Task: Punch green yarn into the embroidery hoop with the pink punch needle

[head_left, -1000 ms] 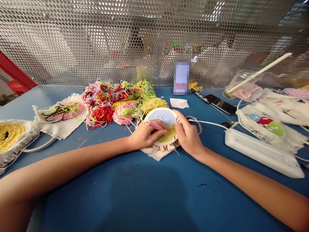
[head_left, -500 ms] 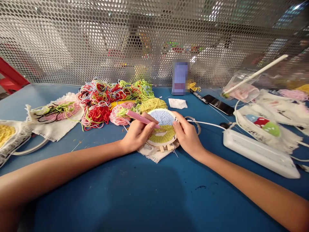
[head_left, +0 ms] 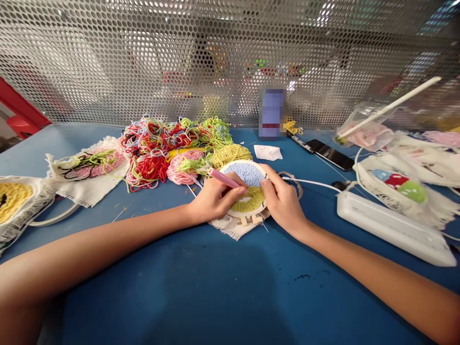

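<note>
At blue worktop (head_left: 215, 292), before tangled yarn pile (head_left: 172, 139), embroidery hoop (head_left: 247, 214) sits on frayed cloth (head_left: 235, 231). Left hand (head_left: 210, 199), fingers pinching pink tool (head_left: 225, 179), has slid inward over hoop within last half-second, now partly hiding pale gap (head_left: 245, 198) in yellow-green stitching (head_left: 256, 199); suggests gap remains unfilled, tool back over stitched area. Right hand's (head_left: 285, 199) fingers clasp hoop's right rim.

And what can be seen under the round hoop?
Frayed cream cloth shows beneath the near edge of the hoop, over the blue table. Anything farther under is covered.
</note>
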Tool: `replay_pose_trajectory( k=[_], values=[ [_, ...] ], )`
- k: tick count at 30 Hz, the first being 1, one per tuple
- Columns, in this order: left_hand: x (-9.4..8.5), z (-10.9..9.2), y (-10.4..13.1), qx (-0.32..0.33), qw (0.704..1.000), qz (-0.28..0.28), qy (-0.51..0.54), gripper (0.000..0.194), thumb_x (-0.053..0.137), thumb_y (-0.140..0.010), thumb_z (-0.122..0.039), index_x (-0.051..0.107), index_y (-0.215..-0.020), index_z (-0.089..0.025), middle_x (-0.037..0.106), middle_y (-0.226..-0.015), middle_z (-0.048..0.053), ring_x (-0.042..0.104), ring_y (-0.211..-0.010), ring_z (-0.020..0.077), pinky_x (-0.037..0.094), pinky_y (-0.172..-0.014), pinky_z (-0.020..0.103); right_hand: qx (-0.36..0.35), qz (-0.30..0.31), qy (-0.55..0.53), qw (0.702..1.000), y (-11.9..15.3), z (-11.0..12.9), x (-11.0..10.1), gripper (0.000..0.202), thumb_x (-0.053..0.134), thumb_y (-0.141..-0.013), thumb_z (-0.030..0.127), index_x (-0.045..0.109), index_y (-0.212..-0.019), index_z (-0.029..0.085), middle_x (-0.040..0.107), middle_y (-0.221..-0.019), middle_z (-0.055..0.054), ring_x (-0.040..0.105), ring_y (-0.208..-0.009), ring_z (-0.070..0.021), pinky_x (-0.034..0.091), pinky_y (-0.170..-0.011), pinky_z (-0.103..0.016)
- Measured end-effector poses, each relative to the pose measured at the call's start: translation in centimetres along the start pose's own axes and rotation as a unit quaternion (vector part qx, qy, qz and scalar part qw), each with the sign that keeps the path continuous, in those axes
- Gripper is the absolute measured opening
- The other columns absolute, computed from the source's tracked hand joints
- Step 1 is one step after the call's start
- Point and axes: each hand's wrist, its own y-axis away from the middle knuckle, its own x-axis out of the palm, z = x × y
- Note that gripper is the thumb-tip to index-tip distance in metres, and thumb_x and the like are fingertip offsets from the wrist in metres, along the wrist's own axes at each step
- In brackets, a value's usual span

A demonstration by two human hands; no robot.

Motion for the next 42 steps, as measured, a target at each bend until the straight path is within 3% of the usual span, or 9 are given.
replay_pose_trajectory(
  k=[10, 14, 19, 25, 33, 37, 42],
  values=[
    [0.44, -0.21, -0.22, 0.05, 0.997, 0.045, -0.026, 0.017, 0.045, -0.087, -0.021, 0.059, -0.087, -0.01, 0.064, -0.081, 0.009, 0.059, -0.073, 0.0127, 0.049, -0.067, 0.025, -0.034, -0.024, 0.02, 0.999, 0.14, 0.1, 0.18, 0.045, 0.03, -0.092, 0.03, 0.047, -0.13, 0.012, 0.065, -0.076, -0.006, 0.053, -0.057, -0.0143, 0.04, -0.057, -0.027],
    [0.83, 0.14, -0.34, 0.068, 0.994, 0.079, -0.03, 0.018, 0.045, -0.087, -0.021, 0.06, -0.087, -0.011, 0.066, -0.084, 0.01, 0.06, -0.077, 0.0147, 0.049, -0.069, 0.028, -0.033, -0.028, 0.026, 0.999, 0.2, 0.12, 0.21, 0.046, 0.03, -0.092, 0.031, 0.048, -0.13, 0.011, 0.065, -0.069, -0.005, 0.052, -0.053, -0.0143, 0.04, -0.054, -0.027],
    [0.54, -0.08, -0.05, -0.004, 1.0, 0.009, 0.007, 0.022, 0.044, -0.088, -0.027, 0.06, -0.085, -0.012, 0.064, -0.079, 0.007, 0.058, -0.067, 0.0107, 0.047, -0.059, 0.022, -0.027, -0.016, -0.001, 1.0, -0.03, 0.04, 0.07, 0.045, 0.031, -0.092, 0.03, 0.048, -0.13, 0.013, 0.066, -0.076, -0.006, 0.059, -0.066, -0.017, 0.045, -0.062, -0.028],
    [0.43, -0.09, 0.4, -0.092, 0.987, -0.069, 0.114, 0.031, 0.039, -0.091, -0.038, 0.055, -0.082, -0.012, 0.049, -0.059, -0.002, 0.046, -0.047, 0.0053, 0.038, -0.044, 0.018, -0.008, -0.007, -0.008, 1.0, -0.15, -0.07, 0.04, 0.045, 0.031, -0.092, 0.03, 0.049, -0.13, 0.014, 0.062, -0.065, -0.004, 0.058, -0.066, -0.0183, 0.045, -0.062, -0.029],
    [0.41, -0.12, 0.38, -0.091, 0.987, -0.052, 0.125, 0.03, 0.041, -0.09, -0.038, 0.055, -0.086, -0.012, 0.047, -0.055, -0.003, 0.045, -0.045, 0.005, 0.036, -0.043, 0.018, -0.01, -0.003, -0.012, 1.0, -0.22, -0.05, -0.03, 0.044, 0.031, -0.093, 0.029, 0.047, -0.132, 0.016, 0.059, -0.061, -0.003, 0.058, -0.068, -0.0181, 0.044, -0.063, -0.029],
    [0.34, -0.13, 0.25, -0.054, 0.996, -0.023, 0.067, 0.025, 0.041, -0.09, -0.03, 0.057, -0.085, -0.012, 0.057, -0.066, 0.002, 0.051, -0.054, 0.0066, 0.043, -0.05, 0.019, -0.017, -0.008, -0.002, 1.0, -0.11, -0.01, -0.04, 0.044, 0.031, -0.092, 0.028, 0.046, -0.132, 0.016, 0.062, -0.065, -0.003, 0.057, -0.063, -0.0165, 0.044, -0.06, -0.028],
    [0.26, -0.28, -0.03, 0.069, 0.998, 0.01, 0.0, 0.015, 0.047, -0.087, -0.019, 0.059, -0.089, -0.012, 0.066, -0.084, 0.009, 0.06, -0.076, 0.0128, 0.051, -0.068, 0.026, -0.039, -0.03, 0.013, 0.999, 0.15, 0.02, 0.0, 0.044, 0.032, -0.092, 0.028, 0.047, -0.131, 0.017, 0.068, -0.083, -0.006, 0.057, -0.06, -0.0143, 0.043, -0.058, -0.027]
  ],
)
